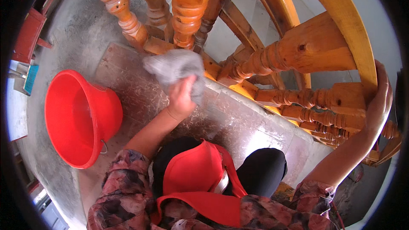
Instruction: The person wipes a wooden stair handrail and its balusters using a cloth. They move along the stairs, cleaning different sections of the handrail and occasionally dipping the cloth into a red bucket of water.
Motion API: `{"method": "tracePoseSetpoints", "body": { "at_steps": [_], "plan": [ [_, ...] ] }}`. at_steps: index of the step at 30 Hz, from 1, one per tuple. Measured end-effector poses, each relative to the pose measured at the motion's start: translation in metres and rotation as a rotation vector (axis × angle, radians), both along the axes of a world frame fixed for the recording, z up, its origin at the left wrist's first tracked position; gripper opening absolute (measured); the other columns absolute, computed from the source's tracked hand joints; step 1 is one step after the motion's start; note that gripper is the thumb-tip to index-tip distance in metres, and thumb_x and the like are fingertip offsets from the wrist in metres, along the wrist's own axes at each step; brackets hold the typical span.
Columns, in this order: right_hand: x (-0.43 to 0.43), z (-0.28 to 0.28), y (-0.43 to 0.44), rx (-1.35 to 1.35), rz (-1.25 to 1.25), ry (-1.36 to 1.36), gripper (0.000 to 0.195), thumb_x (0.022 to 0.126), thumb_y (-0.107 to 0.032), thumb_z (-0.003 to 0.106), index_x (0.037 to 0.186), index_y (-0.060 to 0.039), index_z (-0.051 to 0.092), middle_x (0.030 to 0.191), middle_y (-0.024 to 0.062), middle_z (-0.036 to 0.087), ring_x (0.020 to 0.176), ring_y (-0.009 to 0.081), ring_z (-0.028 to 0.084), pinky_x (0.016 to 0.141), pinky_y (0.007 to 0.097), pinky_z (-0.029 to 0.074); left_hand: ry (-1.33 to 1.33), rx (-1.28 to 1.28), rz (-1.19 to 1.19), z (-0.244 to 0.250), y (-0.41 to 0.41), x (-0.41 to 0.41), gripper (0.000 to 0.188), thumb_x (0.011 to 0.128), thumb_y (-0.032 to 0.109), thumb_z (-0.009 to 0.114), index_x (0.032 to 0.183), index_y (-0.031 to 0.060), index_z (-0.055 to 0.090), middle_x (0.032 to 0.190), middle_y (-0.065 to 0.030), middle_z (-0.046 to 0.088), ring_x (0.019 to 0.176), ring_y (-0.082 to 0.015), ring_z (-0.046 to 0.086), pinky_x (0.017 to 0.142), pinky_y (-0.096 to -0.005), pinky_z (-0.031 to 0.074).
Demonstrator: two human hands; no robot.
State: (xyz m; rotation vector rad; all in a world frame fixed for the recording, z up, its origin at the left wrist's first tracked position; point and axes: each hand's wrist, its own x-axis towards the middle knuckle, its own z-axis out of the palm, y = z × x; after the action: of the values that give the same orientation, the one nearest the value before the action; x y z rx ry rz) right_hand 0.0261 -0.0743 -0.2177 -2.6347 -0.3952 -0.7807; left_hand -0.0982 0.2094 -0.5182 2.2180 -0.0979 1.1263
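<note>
A grey cloth (179, 67), blurred by motion, is held in my left hand (183, 97) beside the base of the turned wooden balusters (188, 22). My right hand (380, 102) grips the curved wooden handrail (354, 22) from its outer side, at the far right. A red plastic bucket (110, 108) with a metal handle rests tilted in view to the left of my left arm; its inside looks to hold little that can be made out. Part of the cloth hides the lower end of the nearest balusters.
Brown stone-patterned tiles (236, 111) run along the railing's base. More balusters (303, 97) stretch away to the right. A teal-bristled broom (31, 80) and dustpan, and red wooden furniture (28, 35), stand at the left edge. A red apron (195, 169) covers my lap.
</note>
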Motion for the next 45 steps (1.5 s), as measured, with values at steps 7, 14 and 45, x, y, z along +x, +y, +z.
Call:
{"method": "tracePoseSetpoints", "body": {
  "at_steps": [7,14,45],
  "plan": [
    [0.000,-0.001,-0.014,-0.015,0.016,-0.054,0.040,0.090,-0.029,0.033,0.110,-0.0013,0.056,0.106,0.0114,0.058,0.100,0.0192,0.053,0.092,0.0295,0.035,0.535,0.580,0.158,-0.056,-0.016,0.132,0.032,0.076,0.008,0.044,0.105,0.0000,0.054,0.103,-0.0203,0.053,0.093,-0.0356,0.052,0.091,-0.0479,0.034],
    [0.010,0.001,-0.011,-0.067,0.079,-0.001,0.043,0.090,-0.031,0.032,0.113,-0.0019,0.054,0.109,0.0118,0.056,0.104,0.0196,0.051,0.094,0.0305,0.033,1.106,0.849,0.473,-0.138,-0.013,0.227,0.033,0.078,0.007,0.044,0.109,-0.0017,0.048,0.105,-0.0206,0.052,0.098,-0.0372,0.049,0.092,-0.0534,0.030],
    [0.022,0.006,-0.051,-0.250,0.009,-0.149,0.038,0.094,-0.030,0.029,0.116,-0.0113,0.053,0.106,0.0070,0.058,0.093,0.0128,0.058,0.087,0.0295,0.042,0.125,-1.354,-0.125,-0.018,0.120,0.047,0.058,0.063,-0.010,0.039,0.119,0.0046,0.042,0.111,-0.0122,0.052,0.095,-0.0215,0.053,0.079,-0.0284,0.043]
  ]
}}
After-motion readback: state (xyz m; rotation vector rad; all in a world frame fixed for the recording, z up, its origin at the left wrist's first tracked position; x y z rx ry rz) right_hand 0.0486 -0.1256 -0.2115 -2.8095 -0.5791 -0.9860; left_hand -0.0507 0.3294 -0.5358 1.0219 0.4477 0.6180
